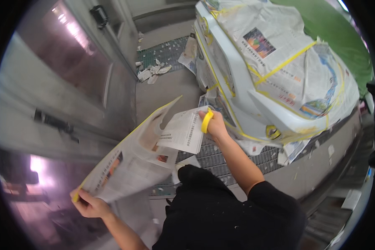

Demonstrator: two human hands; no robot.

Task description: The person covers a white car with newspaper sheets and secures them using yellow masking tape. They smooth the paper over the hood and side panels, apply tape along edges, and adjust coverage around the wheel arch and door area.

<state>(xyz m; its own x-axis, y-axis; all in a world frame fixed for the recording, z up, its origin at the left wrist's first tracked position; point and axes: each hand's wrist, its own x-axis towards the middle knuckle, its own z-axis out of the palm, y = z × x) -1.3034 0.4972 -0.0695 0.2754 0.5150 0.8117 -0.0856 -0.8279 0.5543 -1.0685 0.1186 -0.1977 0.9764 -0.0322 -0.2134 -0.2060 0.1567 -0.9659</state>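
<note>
Left hand (91,206) pinches the newspaper (129,168) by its taped corner, right hand (216,125) holds the yellow tape roll (206,121); better keep the edge tight, without folds.

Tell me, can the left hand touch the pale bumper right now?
Probably not from there: the left hand holds a taped corner of the newspaper, well away from the bumper, and the newspaper and right hand are in between.

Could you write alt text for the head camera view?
A person's left hand and right hand hold newspaper edged with yellow tape; the right also carries a yellow tape roll. At upper right is what looks like pale vehicle bodywork, partly covered with newspaper sheets, beside a green cover.
</note>
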